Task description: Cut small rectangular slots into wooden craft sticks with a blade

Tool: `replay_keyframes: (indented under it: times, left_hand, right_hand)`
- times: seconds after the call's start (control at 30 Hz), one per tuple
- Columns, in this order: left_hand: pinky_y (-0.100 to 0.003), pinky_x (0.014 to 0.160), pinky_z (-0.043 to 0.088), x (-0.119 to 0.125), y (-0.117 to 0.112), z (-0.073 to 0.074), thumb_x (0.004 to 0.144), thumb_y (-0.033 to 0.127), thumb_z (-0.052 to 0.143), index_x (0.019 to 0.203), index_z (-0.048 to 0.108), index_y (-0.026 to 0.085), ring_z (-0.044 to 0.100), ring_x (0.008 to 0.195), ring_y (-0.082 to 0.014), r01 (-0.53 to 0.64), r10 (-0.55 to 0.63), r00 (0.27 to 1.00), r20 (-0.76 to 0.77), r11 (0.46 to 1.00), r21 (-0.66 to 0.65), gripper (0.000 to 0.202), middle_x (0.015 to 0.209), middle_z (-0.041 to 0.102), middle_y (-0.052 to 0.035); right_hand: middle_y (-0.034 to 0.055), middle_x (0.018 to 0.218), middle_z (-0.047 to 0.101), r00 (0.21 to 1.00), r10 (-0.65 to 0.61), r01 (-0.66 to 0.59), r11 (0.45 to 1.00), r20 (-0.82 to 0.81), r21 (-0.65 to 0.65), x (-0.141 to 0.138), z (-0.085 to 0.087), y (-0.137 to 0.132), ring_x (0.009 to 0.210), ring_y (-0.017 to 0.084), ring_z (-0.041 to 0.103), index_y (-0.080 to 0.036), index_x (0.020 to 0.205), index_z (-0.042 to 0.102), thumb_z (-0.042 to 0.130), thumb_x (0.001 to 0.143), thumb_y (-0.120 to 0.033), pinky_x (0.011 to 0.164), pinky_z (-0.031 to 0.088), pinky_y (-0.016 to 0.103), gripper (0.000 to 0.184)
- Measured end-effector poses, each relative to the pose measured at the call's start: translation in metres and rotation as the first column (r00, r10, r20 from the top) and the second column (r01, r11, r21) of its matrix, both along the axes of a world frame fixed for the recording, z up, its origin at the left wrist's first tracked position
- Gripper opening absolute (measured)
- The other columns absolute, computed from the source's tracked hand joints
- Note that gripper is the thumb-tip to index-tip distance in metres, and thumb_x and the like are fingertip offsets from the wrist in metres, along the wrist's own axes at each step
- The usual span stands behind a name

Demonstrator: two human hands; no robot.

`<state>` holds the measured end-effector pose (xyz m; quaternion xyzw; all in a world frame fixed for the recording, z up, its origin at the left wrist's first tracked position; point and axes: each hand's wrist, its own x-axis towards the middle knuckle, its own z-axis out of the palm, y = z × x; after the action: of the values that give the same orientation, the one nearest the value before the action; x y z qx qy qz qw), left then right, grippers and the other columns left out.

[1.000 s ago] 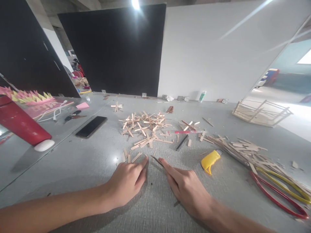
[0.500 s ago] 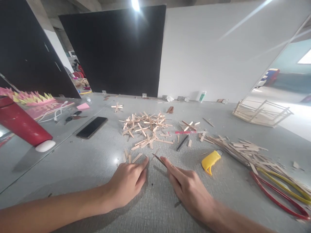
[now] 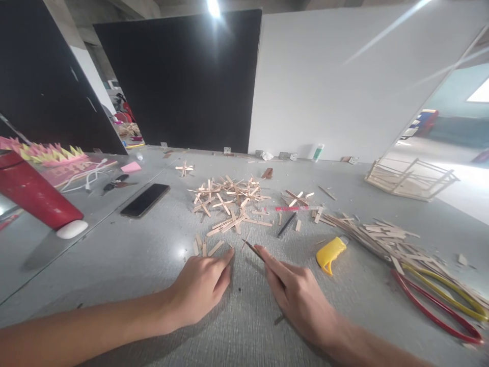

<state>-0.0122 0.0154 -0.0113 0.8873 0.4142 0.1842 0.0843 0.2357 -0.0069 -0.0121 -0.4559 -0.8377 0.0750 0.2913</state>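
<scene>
Grey tabletop (image 3: 126, 265), black panel (image 3: 183, 81) behind

Right hand (image 3: 296, 288) partly hides a thin object (image 3: 250, 247).

A black phone (image 3: 145, 200) lies on the bench (image 3: 126, 260), right of a red bottle (image 3: 42, 192); behind, a black panel (image 3: 183, 86) adjoins a white panel (image 3: 328, 86).

Bare left hand (image 3: 200, 286), bare right hand (image 3: 297, 289); forearms (image 3: 114, 319) bare to view's edge.
</scene>
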Motion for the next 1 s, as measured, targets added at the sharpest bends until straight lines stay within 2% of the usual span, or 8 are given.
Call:
replay_keyframes:
  times: [0.1, 0.3, 0.53, 0.67, 0.73, 0.9, 1.0]
  left_hand:
    - [-0.029, 0.046, 0.039, -0.0008, -0.0004, -0.001, 0.101, 0.015, 0.04, 0.138, 0.059, 0.01, 0.063, 0.05, -0.0179, -0.004, 0.004, 1.0, -0.001, 1.0, 0.005, 0.041, 0.066, 0.07, -0.0016]
    - [-0.028, 0.046, 0.04, -0.0001, -0.0015, 0.0009, 0.101, 0.015, 0.04, 0.137, 0.06, 0.009, 0.063, 0.05, -0.0179, -0.006, 0.006, 1.0, 0.0, 1.0, 0.001, 0.041, 0.064, 0.069, -0.0018]
    - [-0.027, 0.042, 0.036, -0.001, -0.0005, 0.0004, 0.101, 0.014, 0.039, 0.138, 0.058, 0.007, 0.059, 0.046, -0.0161, 0.014, -0.015, 1.0, -0.008, 1.0, -0.022, 0.042, 0.062, 0.068, -0.0011]
    - [-0.029, 0.045, 0.039, -0.0007, -0.0001, -0.0004, 0.102, 0.015, 0.038, 0.14, 0.056, 0.006, 0.061, 0.049, -0.0174, 0.008, -0.009, 1.0, -0.01, 1.0, -0.017, 0.043, 0.066, 0.07, -0.0028]
    - [-0.03, 0.046, 0.041, -0.0005, 0.0004, -0.0009, 0.102, 0.016, 0.038, 0.141, 0.056, 0.006, 0.063, 0.051, -0.0185, 0.004, -0.005, 1.0, -0.012, 1.0, -0.016, 0.044, 0.067, 0.071, -0.0036]
    - [-0.03, 0.045, 0.042, -0.0008, 0.0005, -0.0007, 0.101, 0.017, 0.039, 0.141, 0.055, 0.007, 0.063, 0.05, -0.019, 0.003, -0.003, 1.0, -0.01, 1.0, -0.022, 0.044, 0.067, 0.072, -0.004]
    - [-0.031, 0.047, 0.044, -0.0006, -0.0005, 0.0009, 0.101, 0.018, 0.039, 0.14, 0.057, 0.008, 0.065, 0.052, -0.0194, -0.005, 0.005, 1.0, -0.004, 1.0, -0.023, 0.044, 0.068, 0.072, -0.0043]
  right_hand:
    - [0.0032, 0.065, 0.065, 1.0, -0.006, 0.006, 1.0, -0.004, -0.007, 0.0006, 0.0, 0.0, 0.049, 0.012, 0.054, -0.009, 0.142, 0.057, 0.034, 0.105, -0.023, 0.051, 0.043, 0.024, 0.046]
    - [0.007, 0.073, 0.071, 1.0, -0.02, 0.02, 0.998, -0.013, -0.057, 0.0004, -0.0004, 0.0002, 0.054, 0.014, 0.062, -0.011, 0.143, 0.057, 0.036, 0.103, -0.021, 0.054, 0.044, 0.025, 0.046]
    - [0.0029, 0.061, 0.064, 1.0, -0.028, 0.027, 0.999, -0.012, -0.037, 0.0023, -0.0021, -0.0023, 0.045, 0.013, 0.053, -0.007, 0.14, 0.059, 0.037, 0.102, -0.021, 0.048, 0.039, 0.026, 0.046]
    - [0.0034, 0.063, 0.065, 1.0, -0.005, 0.004, 0.999, -0.024, -0.032, 0.0046, -0.0056, -0.0041, 0.047, 0.014, 0.055, -0.006, 0.14, 0.059, 0.039, 0.102, -0.02, 0.049, 0.043, 0.026, 0.046]
    - [0.005, 0.068, 0.068, 0.999, -0.004, 0.003, 1.0, -0.042, -0.025, 0.0048, -0.0055, -0.0048, 0.05, 0.014, 0.059, -0.007, 0.142, 0.057, 0.038, 0.103, -0.02, 0.051, 0.047, 0.026, 0.046]
    - [0.0138, 0.102, 0.076, 0.99, 0.076, -0.077, 0.997, -0.121, -0.004, 0.0052, 0.0007, -0.0056, 0.074, 0.015, 0.072, -0.011, 0.148, 0.05, 0.037, 0.105, -0.017, 0.066, 0.055, 0.025, 0.045]
    - [0.0133, 0.103, 0.077, 0.987, 0.112, -0.112, 0.994, -0.116, 0.012, 0.006, 0.0027, -0.005, 0.074, 0.015, 0.072, -0.013, 0.149, 0.049, 0.036, 0.106, -0.017, 0.066, 0.056, 0.026, 0.045]
